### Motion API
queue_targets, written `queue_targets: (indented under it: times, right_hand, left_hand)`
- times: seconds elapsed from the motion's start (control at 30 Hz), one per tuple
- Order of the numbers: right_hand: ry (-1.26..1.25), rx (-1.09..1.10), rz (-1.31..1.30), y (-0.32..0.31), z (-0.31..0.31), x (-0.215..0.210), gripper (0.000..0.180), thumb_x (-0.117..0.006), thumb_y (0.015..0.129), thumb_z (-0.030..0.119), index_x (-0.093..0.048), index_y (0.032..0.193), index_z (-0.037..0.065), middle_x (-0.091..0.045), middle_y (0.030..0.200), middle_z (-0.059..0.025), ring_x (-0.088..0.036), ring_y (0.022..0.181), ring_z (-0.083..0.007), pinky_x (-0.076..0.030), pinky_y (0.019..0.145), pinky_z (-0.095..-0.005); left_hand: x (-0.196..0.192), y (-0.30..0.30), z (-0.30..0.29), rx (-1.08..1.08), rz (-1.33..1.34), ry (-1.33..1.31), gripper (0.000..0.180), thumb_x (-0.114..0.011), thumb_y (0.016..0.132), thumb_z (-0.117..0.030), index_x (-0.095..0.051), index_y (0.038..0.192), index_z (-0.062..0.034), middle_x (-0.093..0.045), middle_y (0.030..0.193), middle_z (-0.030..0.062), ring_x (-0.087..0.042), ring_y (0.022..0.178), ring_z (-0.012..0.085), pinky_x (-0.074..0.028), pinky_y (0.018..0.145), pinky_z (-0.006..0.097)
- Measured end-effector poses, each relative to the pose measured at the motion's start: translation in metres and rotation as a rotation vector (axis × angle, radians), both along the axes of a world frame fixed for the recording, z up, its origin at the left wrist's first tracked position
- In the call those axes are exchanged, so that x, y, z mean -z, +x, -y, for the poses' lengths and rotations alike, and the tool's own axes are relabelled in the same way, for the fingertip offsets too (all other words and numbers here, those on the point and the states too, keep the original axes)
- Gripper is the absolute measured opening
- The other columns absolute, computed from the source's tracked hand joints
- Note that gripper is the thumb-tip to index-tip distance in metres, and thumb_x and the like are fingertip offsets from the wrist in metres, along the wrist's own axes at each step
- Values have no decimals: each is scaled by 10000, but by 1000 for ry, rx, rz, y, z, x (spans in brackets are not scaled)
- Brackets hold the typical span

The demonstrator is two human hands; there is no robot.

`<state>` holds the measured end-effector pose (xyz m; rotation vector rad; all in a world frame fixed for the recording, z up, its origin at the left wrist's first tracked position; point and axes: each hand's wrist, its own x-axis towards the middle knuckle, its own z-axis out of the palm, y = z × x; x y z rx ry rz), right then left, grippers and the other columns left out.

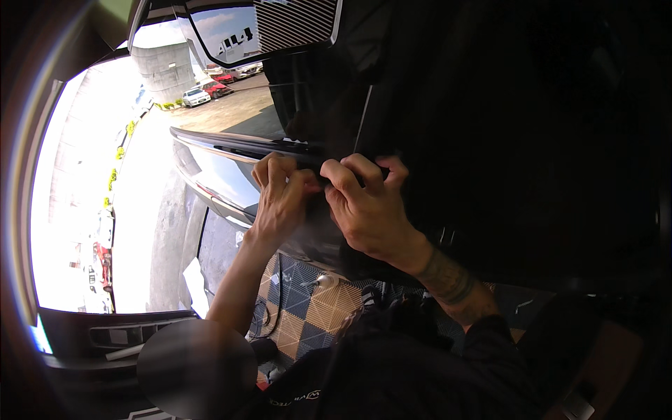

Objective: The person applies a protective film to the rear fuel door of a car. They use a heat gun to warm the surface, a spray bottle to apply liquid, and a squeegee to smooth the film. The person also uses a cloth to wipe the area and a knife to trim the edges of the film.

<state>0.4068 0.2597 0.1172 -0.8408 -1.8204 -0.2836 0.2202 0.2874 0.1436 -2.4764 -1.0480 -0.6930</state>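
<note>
A glossy car body panel (218, 168) reaches in from the left, with a black trim strip (241, 143) along its upper edge. At the strip's right end, my left hand (278, 203) is closed, its fingers bent over the dark edge. Close beside it, my right hand (371, 206) has its fingers curled onto the same dark area. What sits under the right fingertips is lost in shadow. Both thumbs are near the gap between the hands. Behind the right hand, a thin pale line (364, 119) runs up the dark surface.
A reflective framed pane (227, 35) stands above. Below lies a floor with a triangle pattern (301, 301), a cable (280, 297) and a small white round object (324, 281). A blurred dark disc (196, 367) is at lower left. Parked cars (197, 96) stand outside.
</note>
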Motion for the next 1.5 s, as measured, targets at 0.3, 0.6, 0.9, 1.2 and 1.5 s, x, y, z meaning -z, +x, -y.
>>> queue_targets:
  times: [0.3,0.6,0.9,1.2,1.5]
  right_hand:
    - [21,-81,-59,1,-13,5,183,-662,796,147,-658,942,38,-512,1184,-30,-442,1120,-211,-304,894,-517]
    - [-54,-56,-114,-4,-7,1,149,-635,801,164,-682,867,38,-517,1161,-56,-417,1138,-219,-284,891,-528]
    - [-65,30,-140,-13,-7,-1,156,-665,756,103,-672,886,17,-514,1161,-39,-442,1054,-210,-289,863,-498]
    - [-70,52,-58,-18,5,11,163,-660,772,117,-674,909,29,-505,1154,-22,-453,1046,-196,-302,845,-467]
    - [-47,82,40,-14,11,14,180,-666,758,105,-666,922,29,-503,1136,-10,-464,1009,-179,-292,829,-447]
  left_hand:
    - [4,3,5,-99,-48,-55,305,-691,639,15,-613,921,-72,-424,1007,132,-407,1041,324,-316,911,427]
    - [6,18,16,-216,118,-18,380,-742,582,30,-612,916,-96,-383,969,92,-393,1009,291,-319,901,400]
    - [-19,-15,-2,-64,73,-87,232,-788,625,-104,-702,828,-177,-385,901,45,-405,955,263,-348,875,392]
    - [-19,-20,-7,117,-115,-40,249,-704,678,-79,-636,904,-154,-428,1024,58,-417,1136,260,-330,957,415]
    - [6,-13,6,87,46,-30,231,-677,706,-65,-589,917,-100,-409,1079,104,-385,1198,292,-298,980,443]
